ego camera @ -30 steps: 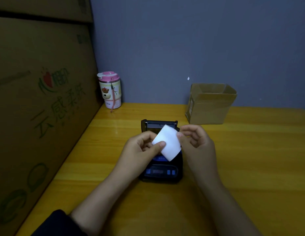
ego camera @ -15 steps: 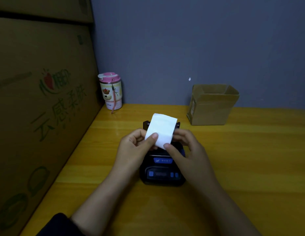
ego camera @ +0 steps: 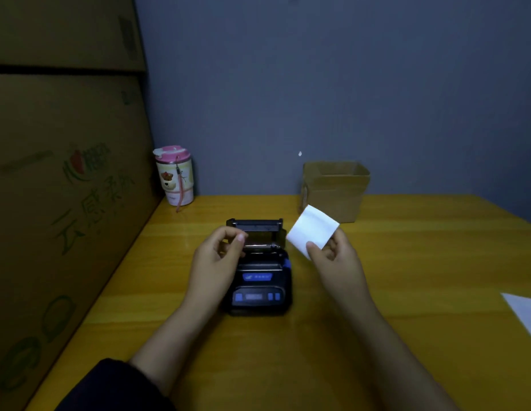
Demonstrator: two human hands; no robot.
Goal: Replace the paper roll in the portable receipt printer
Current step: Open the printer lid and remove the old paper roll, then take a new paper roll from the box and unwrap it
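Head cam: black printer (ego camera: 259,280) sits mid-tabletop (ego camera: 406,292), lid flipped up at the far end. Left hand (ego camera: 216,259) is curled loosely over the open paper bay, pinching nothing I can see. Right hand (ego camera: 337,256), just right of the printer, pinches a white paper slip (ego camera: 313,228) by its near corner. Further back, a small cardboard box (ego camera: 335,191) sits by the tabletop's far edge.

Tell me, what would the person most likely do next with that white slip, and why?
Probably set the paper slip aside on the table: the right hand holds it clear of the receipt printer, whose lid stands open.
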